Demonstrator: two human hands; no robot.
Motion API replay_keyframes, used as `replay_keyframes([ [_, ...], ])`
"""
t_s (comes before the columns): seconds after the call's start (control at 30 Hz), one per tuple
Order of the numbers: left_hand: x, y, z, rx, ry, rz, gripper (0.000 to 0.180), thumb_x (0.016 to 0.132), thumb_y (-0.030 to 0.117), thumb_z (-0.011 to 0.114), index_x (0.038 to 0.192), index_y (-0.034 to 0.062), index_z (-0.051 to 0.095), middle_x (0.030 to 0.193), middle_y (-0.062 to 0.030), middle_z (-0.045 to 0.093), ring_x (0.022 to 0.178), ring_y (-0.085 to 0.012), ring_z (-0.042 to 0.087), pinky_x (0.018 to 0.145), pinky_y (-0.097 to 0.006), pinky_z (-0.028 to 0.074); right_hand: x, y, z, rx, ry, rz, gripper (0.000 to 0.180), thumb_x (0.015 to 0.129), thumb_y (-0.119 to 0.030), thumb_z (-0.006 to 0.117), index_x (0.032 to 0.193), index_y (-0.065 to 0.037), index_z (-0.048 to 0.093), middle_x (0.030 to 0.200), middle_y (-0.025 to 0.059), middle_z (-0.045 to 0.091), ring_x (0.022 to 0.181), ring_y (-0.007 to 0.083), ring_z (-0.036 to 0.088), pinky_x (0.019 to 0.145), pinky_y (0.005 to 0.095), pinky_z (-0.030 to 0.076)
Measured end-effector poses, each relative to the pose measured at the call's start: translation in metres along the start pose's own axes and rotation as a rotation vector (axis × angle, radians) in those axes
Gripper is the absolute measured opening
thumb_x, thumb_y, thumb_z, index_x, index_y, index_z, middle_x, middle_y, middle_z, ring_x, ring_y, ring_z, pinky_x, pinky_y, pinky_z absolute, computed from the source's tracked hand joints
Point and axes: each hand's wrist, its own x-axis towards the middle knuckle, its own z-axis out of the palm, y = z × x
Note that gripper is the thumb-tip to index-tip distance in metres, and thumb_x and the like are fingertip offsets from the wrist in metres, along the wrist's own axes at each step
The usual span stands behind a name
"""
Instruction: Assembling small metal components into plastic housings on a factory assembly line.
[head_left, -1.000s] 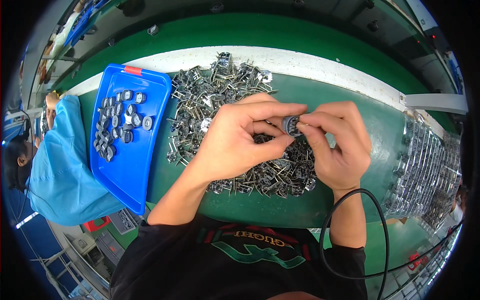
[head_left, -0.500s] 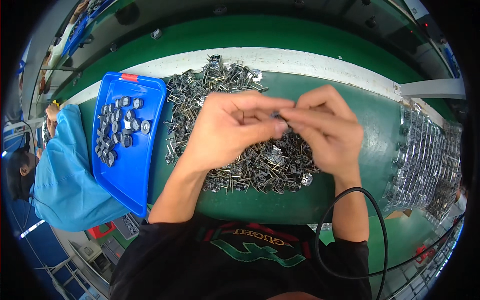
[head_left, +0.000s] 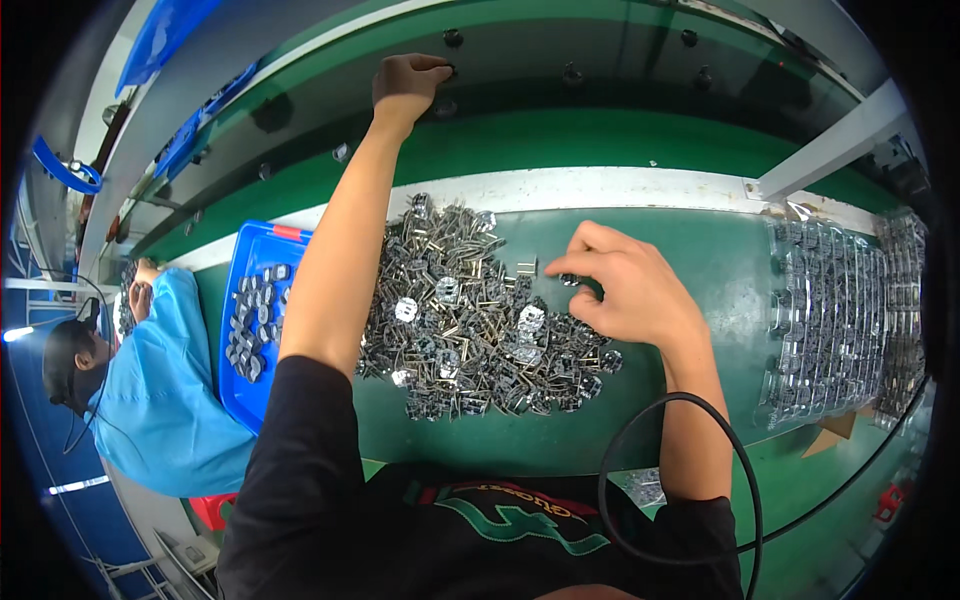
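My left hand (head_left: pixel 408 85) is stretched far out over the dark green conveyor belt (head_left: pixel 520 80). Its fingertips pinch a small dark round part (head_left: pixel 449 70), mostly covered by the fingers. Over the right edge of a heap of metal-pinned parts (head_left: pixel 450 310) is my right hand (head_left: pixel 635 285). Its forefinger and thumb stand apart around one small dark pinned part (head_left: pixel 570 280); whether they grip it is unclear. The heap holds many dark discs with long silvery pins, some showing shiny round faces.
A blue tray (head_left: pixel 228 340) of grey round parts stands left, partly behind my left arm. Beyond it sits a person in a light blue top (head_left: pixel 165 400). Clear plastic trays of parts (head_left: pixel 825 320) are stacked right. A black cable (head_left: pixel 745 470) loops by my right arm.
My hands have parted from their joint hold on a small part. The left has swung forward over the conveyor belt; the right has come down to the heap. The view has shifted.
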Motion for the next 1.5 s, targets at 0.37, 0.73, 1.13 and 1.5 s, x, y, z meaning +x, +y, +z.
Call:
replay_keyframes([
  [0.37, -0.006, 0.014, 0.011, 0.094, -0.141, -0.036, 0.04, 0.079, 0.032, 0.077, 0.11, 0.0056, 0.073, 0.099, -0.0123, 0.074, 0.092, -0.024, 0.069, 0.085, -0.034, 0.052, -0.008, 0.022, 0.002, -0.059, 0.052, -0.005, 0.01, 0.08, -0.012, 0.072, 0.088, -0.006, 0.072, 0.087, 0.0086, 0.061, 0.086, 0.0281, 0.063, 0.075, 0.0411, 0.052],
  [0.73, -0.087, 0.076, -0.015, -0.144, -0.402, 0.067, 0.04, 0.077, 0.009, 0.08, 0.113, -0.0033, 0.066, 0.087, -0.0083, 0.069, 0.077, -0.0106, 0.064, 0.072, -0.024, 0.05, 0.003, 0.011, 0.009, 0.025, 0.458, -0.046, 0.012, 0.078, -0.01, 0.078, 0.081, -0.004, 0.068, 0.077, 0.0065, 0.061, 0.062, 0.0229, 0.06, 0.057, 0.0334, 0.048],
  [1.13, -0.218, 0.11, -0.046, -0.937, -0.562, -0.28, 0.045, 0.083, -0.01, 0.068, 0.127, -0.0076, 0.058, 0.102, -0.0135, 0.069, 0.086, -0.0182, 0.07, 0.08, -0.028, 0.058, 0.004, -0.014, 0.005, 0.476, 0.693, 0.025, 0.011, 0.08, -0.004, 0.078, 0.082, -0.002, 0.067, 0.072, 0.0031, 0.062, 0.059, 0.0071, 0.057, 0.051, 0.021, 0.042],
  [1.5, -0.241, 0.103, -0.033, -1.071, -0.354, -0.192, 0.042, 0.073, -0.02, 0.072, 0.108, -0.0046, 0.054, 0.102, -0.0125, 0.062, 0.094, -0.0202, 0.068, 0.08, -0.032, 0.063, 0.005, -0.036, 0.013, 0.241, 0.599, -0.086, 0.012, 0.076, 0.001, 0.077, 0.082, -0.002, 0.066, 0.075, 0.0047, 0.062, 0.055, 0.0124, 0.058, 0.048, 0.0249, 0.045],
])
